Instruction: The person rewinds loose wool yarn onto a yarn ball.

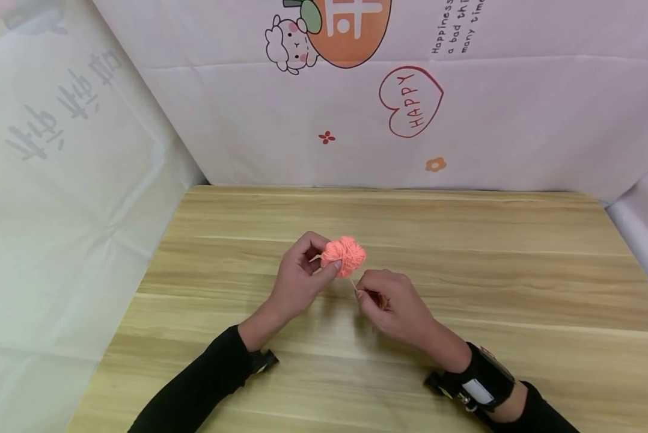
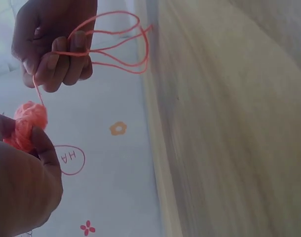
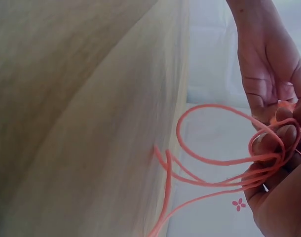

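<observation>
A small ball of coral-pink yarn is held above the table by my left hand, thumb on its near side. To its lower right, my right hand pinches the yarn strand that runs from the ball, with its other fingers curled. In the left wrist view, loose loops of yarn hang from the right hand's curled fingers. The right wrist view shows the same yarn loops dangling, their lower ends near or on the tabletop; whether they touch, I cannot tell. The left hand's far fingers are partly hidden behind the ball.
The wood-grain table spreads beneath both hands. A white printed cloth stands along its back edge, and another white sheet hangs at the left. A black strap with a camera is on the right wrist.
</observation>
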Tool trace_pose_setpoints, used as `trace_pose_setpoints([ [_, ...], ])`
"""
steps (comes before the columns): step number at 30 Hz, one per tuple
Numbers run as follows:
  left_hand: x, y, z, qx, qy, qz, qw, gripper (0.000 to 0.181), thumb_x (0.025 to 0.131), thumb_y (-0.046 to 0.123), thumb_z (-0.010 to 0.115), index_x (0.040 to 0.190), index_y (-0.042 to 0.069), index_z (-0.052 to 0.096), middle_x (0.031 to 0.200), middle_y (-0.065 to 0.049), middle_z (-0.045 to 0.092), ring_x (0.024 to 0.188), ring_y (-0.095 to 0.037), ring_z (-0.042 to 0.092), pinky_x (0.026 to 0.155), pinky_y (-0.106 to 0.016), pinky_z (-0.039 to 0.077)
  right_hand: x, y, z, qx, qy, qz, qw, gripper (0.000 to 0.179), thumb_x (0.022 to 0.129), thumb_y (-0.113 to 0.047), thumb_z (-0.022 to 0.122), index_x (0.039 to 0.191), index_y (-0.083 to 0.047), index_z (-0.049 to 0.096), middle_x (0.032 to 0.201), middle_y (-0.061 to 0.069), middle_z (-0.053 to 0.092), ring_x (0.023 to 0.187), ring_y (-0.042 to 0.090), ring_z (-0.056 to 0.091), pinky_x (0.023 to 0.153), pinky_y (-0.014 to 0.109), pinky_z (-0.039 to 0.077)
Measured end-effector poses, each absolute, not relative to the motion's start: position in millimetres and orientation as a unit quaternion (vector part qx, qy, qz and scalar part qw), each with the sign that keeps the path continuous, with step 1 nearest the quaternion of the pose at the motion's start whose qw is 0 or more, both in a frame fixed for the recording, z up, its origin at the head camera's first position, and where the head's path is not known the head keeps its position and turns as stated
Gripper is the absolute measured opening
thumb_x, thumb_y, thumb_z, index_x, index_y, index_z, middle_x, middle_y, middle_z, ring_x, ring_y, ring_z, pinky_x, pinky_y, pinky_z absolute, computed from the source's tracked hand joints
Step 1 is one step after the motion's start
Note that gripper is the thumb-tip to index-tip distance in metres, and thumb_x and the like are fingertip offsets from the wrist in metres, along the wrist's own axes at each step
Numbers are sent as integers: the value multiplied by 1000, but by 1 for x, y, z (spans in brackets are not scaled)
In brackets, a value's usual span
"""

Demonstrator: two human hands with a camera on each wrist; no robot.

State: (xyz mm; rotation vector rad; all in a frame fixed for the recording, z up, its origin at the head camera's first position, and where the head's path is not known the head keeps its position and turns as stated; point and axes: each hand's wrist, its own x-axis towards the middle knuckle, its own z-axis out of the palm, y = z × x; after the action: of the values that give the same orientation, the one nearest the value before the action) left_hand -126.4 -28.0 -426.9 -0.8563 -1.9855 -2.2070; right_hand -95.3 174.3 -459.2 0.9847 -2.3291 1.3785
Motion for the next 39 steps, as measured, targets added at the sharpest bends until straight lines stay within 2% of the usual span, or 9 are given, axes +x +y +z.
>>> trace_pose_setpoints([
  [3, -128, -28, -427, -261, -664, -700, 30, 18, 85, -13, 62, 98, -4, 54, 96, -14, 56, 85, -23, 53, 67, -25, 49, -95, 175, -459, 340, -800, 476, 134, 32, 85, 4, 54, 74, -27, 54, 67, -15, 44, 56, 5, 42, 48, 20, 36],
  [9, -135, -28, -447, -264, -721, -641, 12, 23, 83, -5, 67, 98, 9, 56, 98, -2, 57, 86, -19, 57, 69, -30, 53, -96, 176, -459, 330, -809, 459, 160, 30, 82, 2, 56, 72, -26, 54, 66, -15, 43, 57, 6, 41, 54, 24, 36],
  [16, -137, -29, -455, -266, -745, -611, -10, 20, 84, 4, 68, 96, 15, 56, 97, 2, 57, 83, -20, 58, 66, -34, 54, -94, 173, -452, 319, -808, 455, 197, 23, 76, 2, 60, 71, -20, 60, 78, -8, 51, 75, 11, 43, 60, 27, 38],
  [20, -135, -29, -453, -264, -749, -608, -11, 20, 84, 0, 67, 94, 12, 56, 95, 1, 56, 81, -20, 57, 65, -35, 54, -91, 169, -437, 316, -797, 467, 216, 26, 72, 8, 59, 66, -17, 57, 76, 0, 48, 77, 15, 41, 64, 26, 34],
  [23, -130, -28, -441, -268, -748, -608, -19, 19, 83, -6, 65, 94, 6, 57, 95, -4, 57, 81, -22, 58, 66, -40, 54, -88, 167, -427, 315, -793, 473, 221, 27, 71, 11, 59, 64, -15, 54, 75, 4, 47, 77, 17, 42, 66, 25, 34],
  [27, -123, -27, -426, -281, -754, -593, -36, 18, 80, -9, 63, 94, 1, 58, 93, -10, 59, 81, -25, 59, 65, -41, 52, -88, 166, -423, 316, -787, 481, 224, 28, 71, 13, 57, 63, -14, 53, 74, 3, 46, 75, 18, 43, 65, 25, 34],
  [32, -122, -27, -424, -307, -764, -565, -55, 21, 74, -7, 61, 91, 4, 59, 86, -8, 55, 73, -24, 51, 59, -34, 44, -88, 167, -422, 313, -784, 486, 225, 27, 72, 14, 57, 65, -12, 54, 74, 0, 45, 74, 19, 43, 63, 25, 35],
  [36, -122, -29, -424, -329, -746, -570, -103, 22, 73, -7, 57, 92, 4, 60, 86, -8, 53, 72, -22, 47, 58, -27, 39, -88, 168, -421, 312, -781, 493, 224, 27, 73, 14, 55, 65, -12, 54, 74, 1, 46, 73, 19, 44, 64, 24, 36],
  [39, -124, -29, -426, -347, -719, -585, -142, 21, 74, -8, 54, 91, 2, 60, 85, -8, 56, 72, -17, 48, 59, -24, 40, -88, 168, -420, 311, -777, 500, 221, 27, 73, 15, 54, 66, -11, 55, 75, 1, 47, 75, 18, 45, 64, 25, 38],
])
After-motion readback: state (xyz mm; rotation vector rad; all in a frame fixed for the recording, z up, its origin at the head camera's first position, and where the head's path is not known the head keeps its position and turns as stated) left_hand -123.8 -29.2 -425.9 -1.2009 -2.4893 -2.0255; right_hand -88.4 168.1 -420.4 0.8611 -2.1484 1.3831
